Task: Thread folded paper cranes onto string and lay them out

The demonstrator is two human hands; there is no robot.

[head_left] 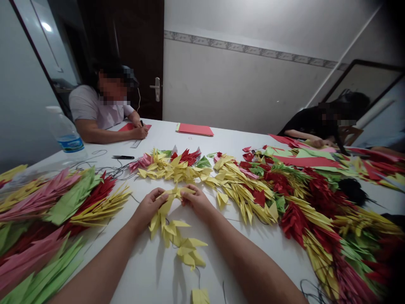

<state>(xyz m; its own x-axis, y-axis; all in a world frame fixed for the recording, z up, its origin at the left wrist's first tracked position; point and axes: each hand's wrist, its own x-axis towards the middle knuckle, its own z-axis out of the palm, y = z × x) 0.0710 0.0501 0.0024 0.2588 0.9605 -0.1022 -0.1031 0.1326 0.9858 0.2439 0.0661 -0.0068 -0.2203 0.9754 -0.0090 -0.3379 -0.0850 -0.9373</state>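
Note:
My left hand and my right hand meet over the white table, both pinching the upper end of a chain of yellow folded paper pieces. The chain hangs from my fingers and trails toward me along a thin dark thread. Its lower pieces lie flat on the table between my forearms. One loose yellow piece lies near the front edge.
Heaps of folded paper pieces in yellow, red, green and pink spread across the middle and right; long stacks fill the left. A water bottle, a pen and a red sheet lie beyond. Two other people sit at the far side.

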